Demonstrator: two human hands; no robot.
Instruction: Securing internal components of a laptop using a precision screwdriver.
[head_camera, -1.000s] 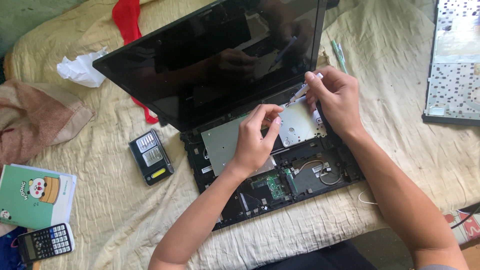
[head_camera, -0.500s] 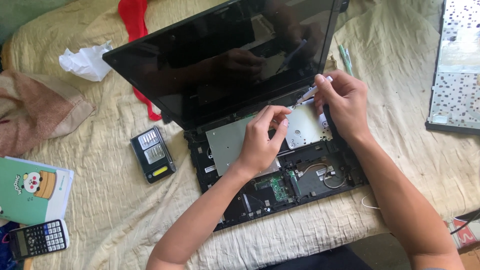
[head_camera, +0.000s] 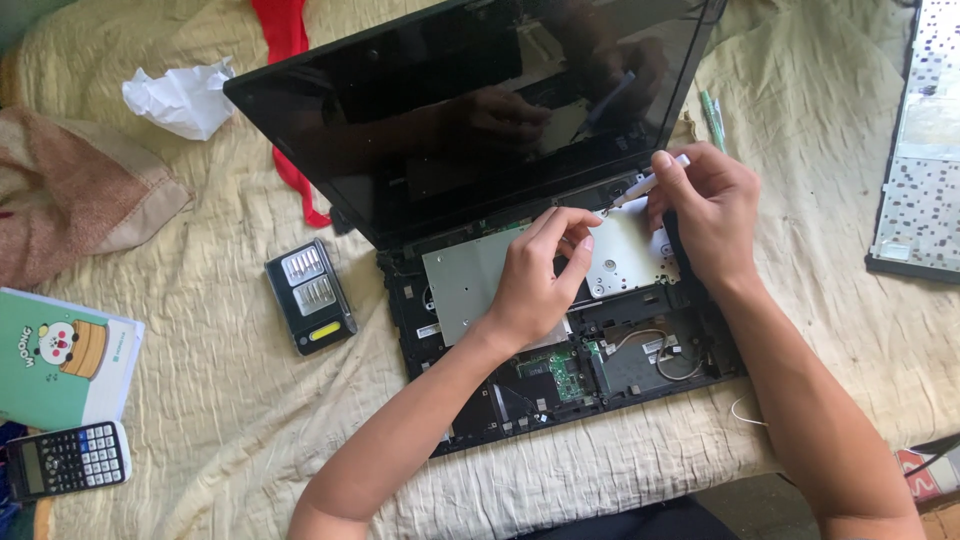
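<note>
- Surface: rumpled cream bedsheet (head_camera: 200, 400), soft cloth; room beyond not visible.
- Right hand (head_camera: 705, 215) pinches slim white screwdriver (head_camera: 645, 183), fingers closed round it; long axis slants, tip pointing down-left onto laptop (head_camera: 560, 330) w/ cover off.
- Left hand (head_camera: 535, 285), just left of tip, fingers curled on flat grey metal plate (head_camera: 470, 290), holding nothing.
- Below hands: green circuit board (head_camera: 562, 372).

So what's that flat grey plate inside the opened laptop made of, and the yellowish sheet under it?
The flat grey plate under the left hand looks like thin sheet metal: dull silver, with small punched holes. The yellowish sheet under the black opened laptop looks like woven cotton cloth, matte and wrinkled into soft folds. The right hand holds a small white-handled screwdriver, probably plastic with a metal tip.
</note>
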